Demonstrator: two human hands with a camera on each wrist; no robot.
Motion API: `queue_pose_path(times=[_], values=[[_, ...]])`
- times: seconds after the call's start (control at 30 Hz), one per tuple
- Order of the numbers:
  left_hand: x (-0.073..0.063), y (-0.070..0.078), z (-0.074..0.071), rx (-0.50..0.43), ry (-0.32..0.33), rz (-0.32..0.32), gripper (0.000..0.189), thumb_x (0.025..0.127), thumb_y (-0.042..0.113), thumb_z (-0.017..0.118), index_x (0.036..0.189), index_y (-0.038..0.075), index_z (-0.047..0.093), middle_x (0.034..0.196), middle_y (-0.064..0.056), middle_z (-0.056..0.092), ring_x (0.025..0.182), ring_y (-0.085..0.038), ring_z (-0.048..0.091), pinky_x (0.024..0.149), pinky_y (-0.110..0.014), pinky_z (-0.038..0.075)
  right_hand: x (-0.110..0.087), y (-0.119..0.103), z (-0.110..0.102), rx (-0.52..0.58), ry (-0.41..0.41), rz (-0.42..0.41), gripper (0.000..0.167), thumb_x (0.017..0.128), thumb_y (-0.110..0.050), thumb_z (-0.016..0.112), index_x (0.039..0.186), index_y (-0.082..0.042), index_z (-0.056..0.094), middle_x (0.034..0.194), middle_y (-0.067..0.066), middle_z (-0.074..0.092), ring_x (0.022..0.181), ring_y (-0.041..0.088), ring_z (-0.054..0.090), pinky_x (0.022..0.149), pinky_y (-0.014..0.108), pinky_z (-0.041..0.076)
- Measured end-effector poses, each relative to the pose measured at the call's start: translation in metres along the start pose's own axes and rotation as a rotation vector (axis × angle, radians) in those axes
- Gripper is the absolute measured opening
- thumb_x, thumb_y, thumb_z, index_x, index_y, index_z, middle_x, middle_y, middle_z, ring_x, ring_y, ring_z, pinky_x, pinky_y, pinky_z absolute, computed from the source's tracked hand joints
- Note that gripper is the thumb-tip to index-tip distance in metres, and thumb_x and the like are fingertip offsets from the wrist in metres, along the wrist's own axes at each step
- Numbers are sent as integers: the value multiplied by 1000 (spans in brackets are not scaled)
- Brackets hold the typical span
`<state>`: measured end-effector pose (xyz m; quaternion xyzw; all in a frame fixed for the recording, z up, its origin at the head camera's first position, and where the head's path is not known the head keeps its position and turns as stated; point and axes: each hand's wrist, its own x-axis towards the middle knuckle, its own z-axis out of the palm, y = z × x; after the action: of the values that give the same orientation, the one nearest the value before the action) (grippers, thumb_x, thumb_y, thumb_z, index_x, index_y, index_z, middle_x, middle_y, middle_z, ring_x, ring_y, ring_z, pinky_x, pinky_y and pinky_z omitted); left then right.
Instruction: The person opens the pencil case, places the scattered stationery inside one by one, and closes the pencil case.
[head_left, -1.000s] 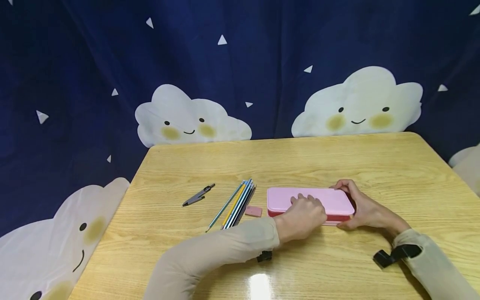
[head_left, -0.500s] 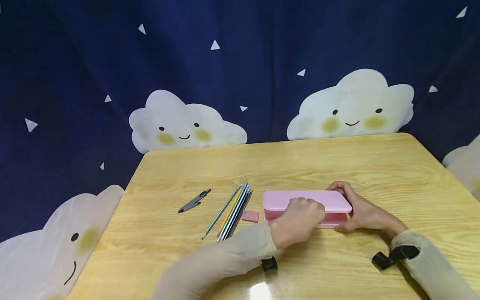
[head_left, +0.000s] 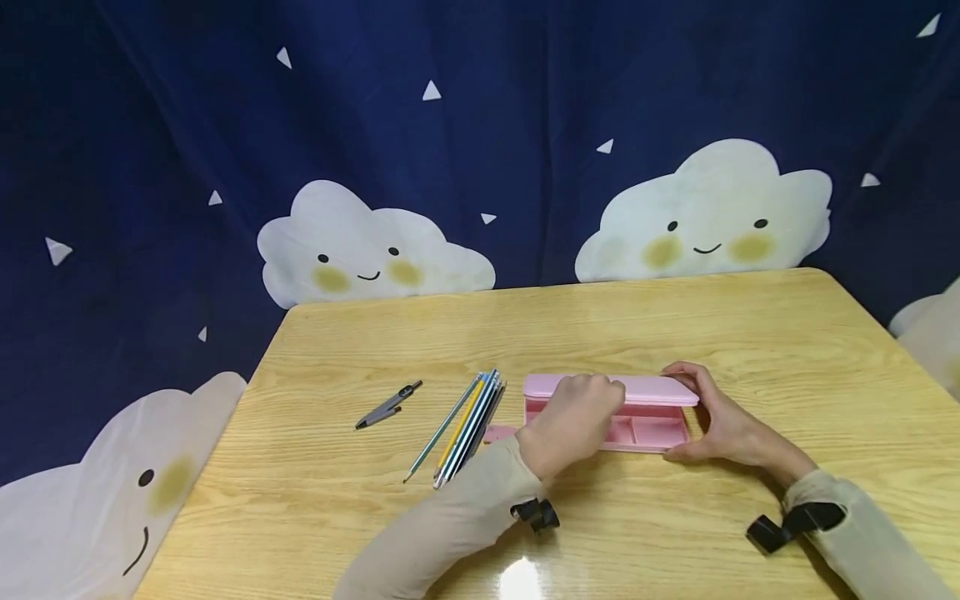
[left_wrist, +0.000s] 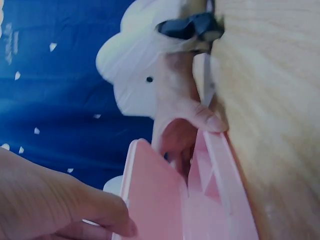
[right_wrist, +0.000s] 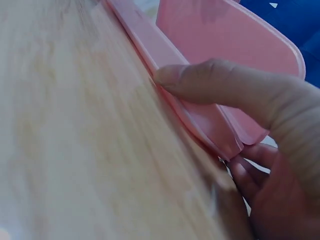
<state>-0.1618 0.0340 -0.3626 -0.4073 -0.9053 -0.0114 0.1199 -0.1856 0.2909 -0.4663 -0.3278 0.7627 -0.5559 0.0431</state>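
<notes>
A pink pencil case [head_left: 660, 432] lies on the table with its lid [head_left: 652, 389] raised part way. Divided compartments show inside the tray; its left part is hidden behind my left hand [head_left: 573, 417]. That hand pinches the front edge of the lid, thumb on the inner face in the left wrist view [left_wrist: 65, 200]. My right hand [head_left: 723, 423] grips the right end of the case. In the right wrist view, the thumb of my right hand [right_wrist: 235, 92] presses the front wall while the other fingers reach behind.
Left of the case lies a pink eraser [head_left: 498, 433], partly covered by my left forearm. Beside it is a bundle of pencils [head_left: 468, 429], and further left a grey drawing compass [head_left: 386, 407]. A dark blue curtain with clouds [head_left: 540, 150] hangs behind the table [head_left: 420, 333].
The lid has gone from closed to partly raised, swinging up and back with my left hand, and the compartments have come into view. My right hand has kept its hold on the right end.
</notes>
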Motion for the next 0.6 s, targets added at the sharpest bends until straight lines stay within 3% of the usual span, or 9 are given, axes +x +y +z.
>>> queue_pose_path(times=[0.17,0.37,0.5,0.6], values=[[0,-10,-2,-33,29,-7,15,82,-3,60,79,11,66,67,3,59,57,-6,53,48,-22,46,-1,1,3,-67,96,41,110,57,5,90,140,3,18,127,6,52,114,3,50,94,12,36],[1,-16,-5,-140,4,-59,16,84,-5,60,84,8,68,72,1,62,61,-8,55,50,-20,44,-2,-2,6,-91,161,107,99,54,2,91,125,-1,23,114,25,59,110,0,53,94,9,33],[2,-22,-6,-174,22,-90,14,86,-3,60,82,9,66,72,0,61,60,-8,53,51,-19,43,-2,-2,7,-117,191,113,88,51,2,92,107,1,24,105,25,59,99,2,51,84,11,37],[3,-29,-5,-187,68,-106,15,91,3,61,78,10,66,69,2,59,59,-7,52,53,-20,44,0,-2,7,-135,190,113,83,51,0,93,100,3,26,94,19,51,87,12,45,74,19,38]])
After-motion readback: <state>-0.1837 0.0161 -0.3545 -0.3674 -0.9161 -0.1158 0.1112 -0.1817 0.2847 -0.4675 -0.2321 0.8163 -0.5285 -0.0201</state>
